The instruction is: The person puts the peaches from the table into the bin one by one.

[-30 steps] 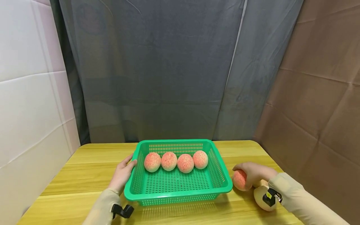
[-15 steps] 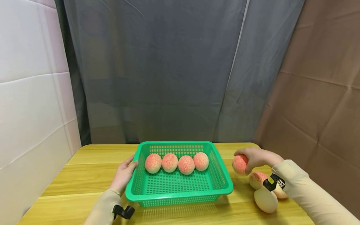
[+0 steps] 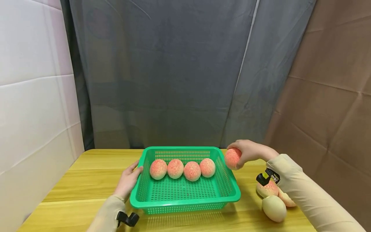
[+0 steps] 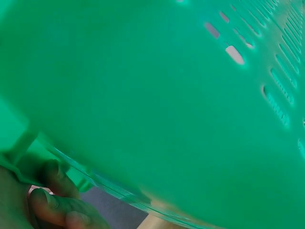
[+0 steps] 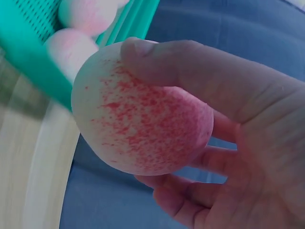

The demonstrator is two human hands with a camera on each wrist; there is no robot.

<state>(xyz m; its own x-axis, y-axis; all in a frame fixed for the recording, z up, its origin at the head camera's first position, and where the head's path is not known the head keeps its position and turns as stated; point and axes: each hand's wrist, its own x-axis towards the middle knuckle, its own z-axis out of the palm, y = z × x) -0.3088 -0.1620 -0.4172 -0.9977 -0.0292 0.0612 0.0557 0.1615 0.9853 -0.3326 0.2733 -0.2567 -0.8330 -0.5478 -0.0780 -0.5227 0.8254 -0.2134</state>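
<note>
My right hand (image 3: 251, 151) holds a red-speckled peach (image 3: 233, 158) just off the right rim of the green plastic basket (image 3: 185, 204). Up close in the right wrist view, thumb and fingers curl round this peach (image 5: 143, 119). A row of several similar peaches (image 3: 192, 171) lies across the back half of the basket. On the left side, my left hand (image 3: 126, 182) grips the basket's rim, thumb on top. The left wrist view is mostly filled by the green basket wall (image 4: 143, 105), with the fingertips (image 4: 47, 198) at its edge.
Three more peaches sit on the wooden table (image 3: 78, 187) under the right forearm: a speckled one (image 3: 267, 190), a pale one (image 3: 274, 208) and one partly hidden by the sleeve (image 3: 286, 198). A grey curtain (image 3: 168, 80) hangs behind the table.
My right hand has lifted the peach from the table on the right and carried it up and left to the basket's rim. The left hand has kept its grip.
</note>
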